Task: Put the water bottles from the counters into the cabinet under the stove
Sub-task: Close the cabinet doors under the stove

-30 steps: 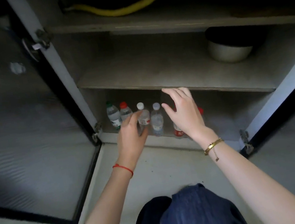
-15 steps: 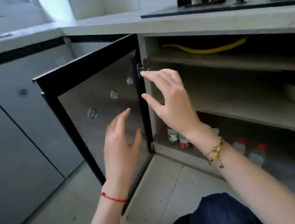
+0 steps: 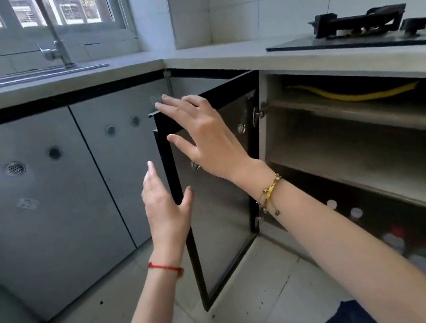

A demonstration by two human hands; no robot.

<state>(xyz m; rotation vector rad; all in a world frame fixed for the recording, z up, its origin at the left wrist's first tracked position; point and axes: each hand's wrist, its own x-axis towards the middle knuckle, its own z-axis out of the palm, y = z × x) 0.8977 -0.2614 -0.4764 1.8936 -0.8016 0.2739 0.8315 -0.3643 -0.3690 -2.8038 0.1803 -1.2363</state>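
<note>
Several water bottles (image 3: 397,240) with white and red caps stand on the bottom shelf of the open cabinet (image 3: 358,142) under the stove (image 3: 358,24), partly hidden by my right forearm. The cabinet's black-framed door (image 3: 218,233) stands open, edge-on to me. My right hand (image 3: 201,135) is open with fingers spread, in front of the door's top corner. My left hand (image 3: 166,211) is open too, lower and just left of the door's free edge. Neither hand holds anything.
A grey counter (image 3: 216,56) runs along the wall and turns the corner, with a sink and tap (image 3: 54,46) at the left under a window. Closed grey cabinet doors (image 3: 44,203) fill the left. A yellow hose (image 3: 350,96) lies on the top shelf. My knee is at the bottom.
My hands have come out of the bottom shelf, away from the bottles, and risen to the open door. My view has lifted and swung left to show the counter, sink and window.
</note>
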